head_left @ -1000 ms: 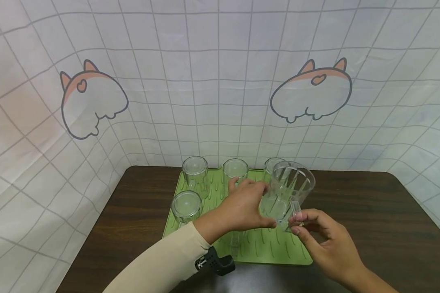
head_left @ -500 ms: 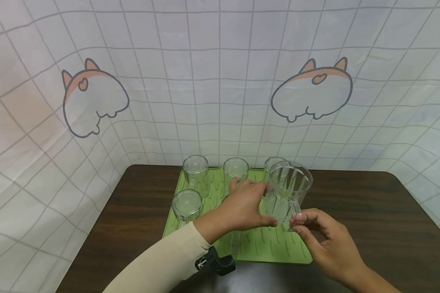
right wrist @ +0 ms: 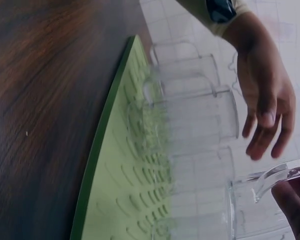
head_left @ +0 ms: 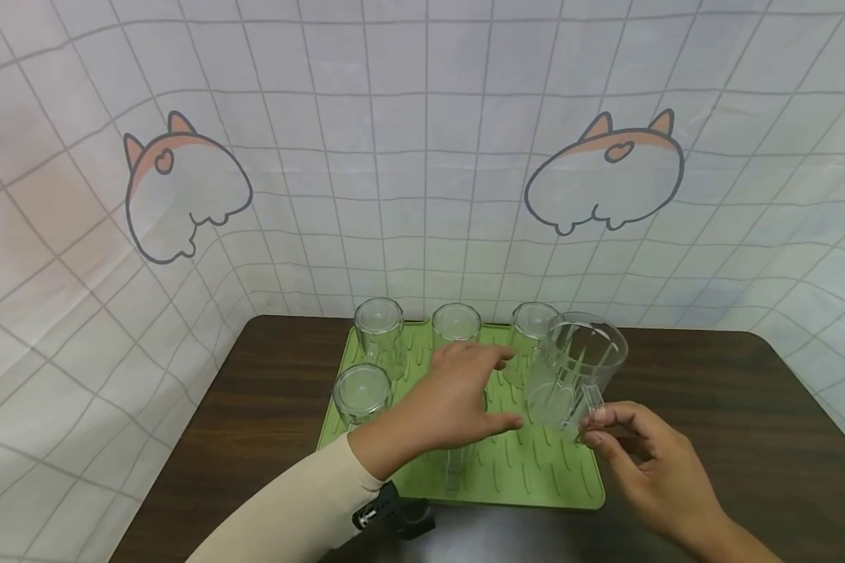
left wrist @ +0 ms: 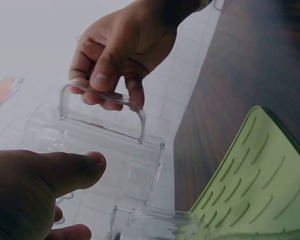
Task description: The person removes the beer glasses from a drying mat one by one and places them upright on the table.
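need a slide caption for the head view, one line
The right hand holds a clear mug by its handle above a green ribbed mat; the left hand is open nearby.

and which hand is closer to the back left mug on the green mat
Left: the left hand is to the right of the back left mug and nearer the person; the right hand is much farther right, pinching the handle of another mug.
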`<move>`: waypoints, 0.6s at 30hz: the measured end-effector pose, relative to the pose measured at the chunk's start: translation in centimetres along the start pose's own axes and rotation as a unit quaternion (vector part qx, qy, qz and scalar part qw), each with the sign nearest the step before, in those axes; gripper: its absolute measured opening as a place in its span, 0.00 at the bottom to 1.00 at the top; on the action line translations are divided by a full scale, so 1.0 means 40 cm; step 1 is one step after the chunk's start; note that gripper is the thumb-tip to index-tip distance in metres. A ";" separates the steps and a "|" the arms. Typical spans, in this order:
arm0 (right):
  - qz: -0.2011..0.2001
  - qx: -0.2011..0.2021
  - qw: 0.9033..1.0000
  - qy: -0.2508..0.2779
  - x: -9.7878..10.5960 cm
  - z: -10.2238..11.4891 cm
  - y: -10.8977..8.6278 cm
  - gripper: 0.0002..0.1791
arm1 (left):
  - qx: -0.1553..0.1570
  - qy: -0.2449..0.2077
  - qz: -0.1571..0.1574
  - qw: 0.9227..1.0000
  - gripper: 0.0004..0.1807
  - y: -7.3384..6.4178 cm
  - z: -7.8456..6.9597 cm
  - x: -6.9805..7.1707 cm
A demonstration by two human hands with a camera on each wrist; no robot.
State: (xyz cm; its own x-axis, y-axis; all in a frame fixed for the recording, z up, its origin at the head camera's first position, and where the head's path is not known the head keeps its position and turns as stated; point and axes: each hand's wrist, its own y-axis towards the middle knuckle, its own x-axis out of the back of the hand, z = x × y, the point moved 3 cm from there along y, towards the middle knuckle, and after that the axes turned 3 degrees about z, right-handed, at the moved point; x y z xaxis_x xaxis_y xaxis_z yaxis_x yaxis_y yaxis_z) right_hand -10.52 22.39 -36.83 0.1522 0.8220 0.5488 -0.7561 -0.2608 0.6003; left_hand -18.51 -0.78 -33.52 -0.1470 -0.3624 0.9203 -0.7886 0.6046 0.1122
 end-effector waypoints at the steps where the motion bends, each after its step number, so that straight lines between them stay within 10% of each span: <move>1: -0.003 0.001 1.000 -0.002 0.004 -0.004 0.000 0.18 | 0.000 -0.003 -0.002 1.000 0.44 -0.004 0.003 0.003; 18: -0.002 -0.004 0.999 -0.048 0.069 -0.059 -0.004 0.18 | -0.016 -0.045 -0.065 0.997 0.45 -0.115 0.055 0.056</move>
State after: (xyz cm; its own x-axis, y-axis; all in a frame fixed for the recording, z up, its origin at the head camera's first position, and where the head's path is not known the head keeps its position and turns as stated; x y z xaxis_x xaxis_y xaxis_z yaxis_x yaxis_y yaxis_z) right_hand -11.48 25.90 -36.75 0.2144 0.7705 0.6002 -0.7601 -0.2543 0.5980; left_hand -16.52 -5.93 -32.79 -0.0993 -0.5010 0.8597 -0.7848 0.5706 0.2418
